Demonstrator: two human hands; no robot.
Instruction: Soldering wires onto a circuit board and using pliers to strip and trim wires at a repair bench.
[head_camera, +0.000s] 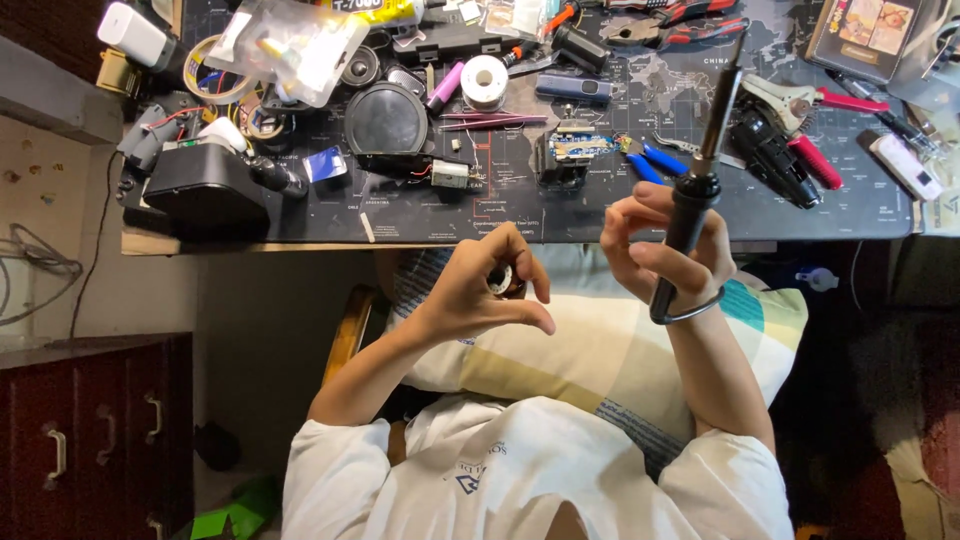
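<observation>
1. A soldering iron (700, 165) was gripped in the right hand (668, 255), fingers wrapped shut round the dark handle, the metal tip pointed up and away over the surface (420, 225); held that way, probably, so the tip was kept clear of skin and of the small part.
2. The iron's cord was seen looped under the right wrist, likely kept out of the way of the work.
3. A small round silver-and-dark part (499, 279) was pinched in the left hand (480, 290), thumb and forefinger closed on it, the other fingers curled loosely; what the part was could not be told.
4. The part was held just left of the right hand, both hands raised above a checked cushion (600, 350) on the lap, below the near edge of the surface; probably brought close for a better look.
5. Beyond the right hand's fingertips, blue-handled cutters (655, 163) and a small circuit board assembly (568, 152) were left on the surface, within easy reach.
6. Beyond the left hand, a spool of solder wire (484, 80), a round black lid (386, 120) and pink tweezers (495, 121) were noted.
7. Far right of the right hand, red-handled pliers (815, 160) were laid among other tools.
</observation>
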